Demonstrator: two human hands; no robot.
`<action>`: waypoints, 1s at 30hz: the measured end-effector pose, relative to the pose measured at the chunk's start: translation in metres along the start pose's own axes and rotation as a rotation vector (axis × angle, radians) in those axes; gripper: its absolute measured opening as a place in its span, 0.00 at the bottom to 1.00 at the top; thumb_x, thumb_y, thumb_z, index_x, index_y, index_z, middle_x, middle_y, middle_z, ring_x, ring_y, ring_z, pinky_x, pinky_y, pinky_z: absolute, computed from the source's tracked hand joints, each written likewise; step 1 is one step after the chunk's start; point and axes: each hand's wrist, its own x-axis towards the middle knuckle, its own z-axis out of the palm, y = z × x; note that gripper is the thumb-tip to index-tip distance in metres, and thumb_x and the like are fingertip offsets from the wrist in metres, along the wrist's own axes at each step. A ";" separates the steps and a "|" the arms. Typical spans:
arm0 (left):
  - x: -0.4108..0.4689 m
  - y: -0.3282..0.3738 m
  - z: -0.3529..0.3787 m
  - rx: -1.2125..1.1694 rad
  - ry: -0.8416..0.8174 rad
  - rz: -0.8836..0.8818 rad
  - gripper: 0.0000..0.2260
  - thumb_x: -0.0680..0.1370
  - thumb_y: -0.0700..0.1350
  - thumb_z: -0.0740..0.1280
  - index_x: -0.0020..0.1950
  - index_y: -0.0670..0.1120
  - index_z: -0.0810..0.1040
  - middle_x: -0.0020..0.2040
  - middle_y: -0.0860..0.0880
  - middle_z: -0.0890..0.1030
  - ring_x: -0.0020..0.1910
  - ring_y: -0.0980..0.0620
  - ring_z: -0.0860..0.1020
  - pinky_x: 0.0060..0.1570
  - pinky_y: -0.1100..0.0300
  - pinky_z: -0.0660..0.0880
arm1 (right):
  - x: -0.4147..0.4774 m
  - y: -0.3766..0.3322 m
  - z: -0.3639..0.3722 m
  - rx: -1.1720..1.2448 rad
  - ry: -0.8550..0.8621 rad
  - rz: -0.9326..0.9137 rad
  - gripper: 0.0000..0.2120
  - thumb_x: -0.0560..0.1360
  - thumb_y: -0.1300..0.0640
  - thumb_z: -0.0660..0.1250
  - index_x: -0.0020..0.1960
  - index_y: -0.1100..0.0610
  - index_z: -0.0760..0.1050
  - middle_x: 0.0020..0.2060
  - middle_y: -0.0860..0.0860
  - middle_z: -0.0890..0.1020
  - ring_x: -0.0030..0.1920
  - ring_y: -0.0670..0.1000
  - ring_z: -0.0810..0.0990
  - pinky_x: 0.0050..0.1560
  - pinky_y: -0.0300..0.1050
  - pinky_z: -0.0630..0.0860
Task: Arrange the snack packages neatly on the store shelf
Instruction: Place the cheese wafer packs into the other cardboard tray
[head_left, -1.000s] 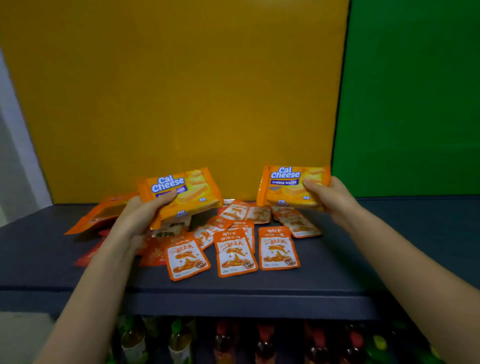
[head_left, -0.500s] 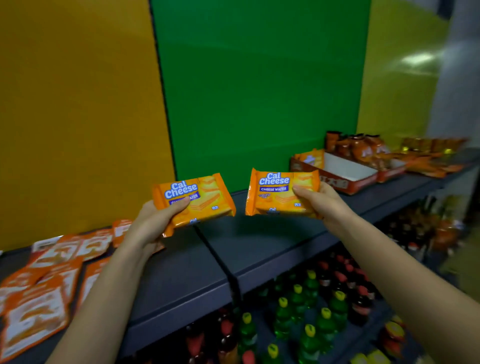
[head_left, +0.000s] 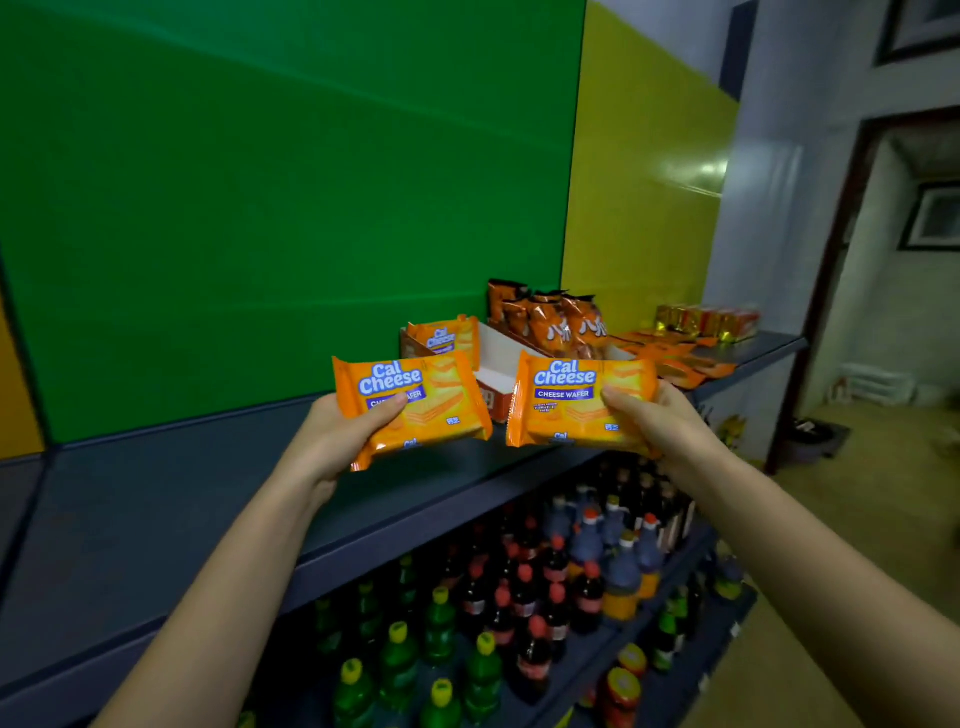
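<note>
Two orange Cal Cheese wafer packs are held in the air above the dark shelf (head_left: 156, 519). My left hand (head_left: 337, 441) grips the left pack (head_left: 415, 405) by its lower left side, thumb across the front. My right hand (head_left: 657, 423) grips the right pack (head_left: 571, 400) by its right side. Just behind them an open display box (head_left: 498, 364) with a white inside stands on the shelf, with one more Cal Cheese pack (head_left: 447, 338) upright at its left end.
Orange snack bags (head_left: 550, 317) stand behind the box. Flat orange packets (head_left: 675, 358) and gold and red packs (head_left: 701, 319) lie further right along the shelf. Several drink bottles (head_left: 519, 597) fill the shelf below. A doorway (head_left: 883, 286) opens at the right.
The view has swung right from the small orange sachets to the green panel. Both hands have carried their packs along the shelf and now hover just in front of the display box.
</note>
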 end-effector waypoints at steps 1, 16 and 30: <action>-0.001 0.001 0.001 0.011 -0.017 0.003 0.08 0.73 0.44 0.70 0.51 0.45 0.78 0.41 0.50 0.81 0.28 0.62 0.79 0.24 0.72 0.72 | -0.001 -0.003 0.001 0.000 -0.002 -0.016 0.25 0.75 0.58 0.67 0.71 0.54 0.66 0.58 0.56 0.80 0.56 0.58 0.80 0.53 0.52 0.79; 0.144 0.000 0.143 0.033 0.021 -0.039 0.05 0.77 0.45 0.66 0.50 0.45 0.76 0.38 0.48 0.82 0.24 0.59 0.79 0.25 0.68 0.76 | 0.152 0.021 -0.070 0.044 0.033 -0.037 0.18 0.75 0.59 0.67 0.63 0.61 0.71 0.53 0.56 0.80 0.33 0.42 0.81 0.28 0.34 0.78; 0.257 -0.023 0.158 0.249 0.055 -0.101 0.14 0.77 0.37 0.64 0.63 0.40 0.73 0.55 0.41 0.79 0.40 0.50 0.78 0.46 0.55 0.75 | 0.273 0.023 -0.012 0.043 -0.155 -0.169 0.15 0.77 0.58 0.65 0.61 0.57 0.68 0.56 0.55 0.79 0.51 0.53 0.80 0.46 0.42 0.78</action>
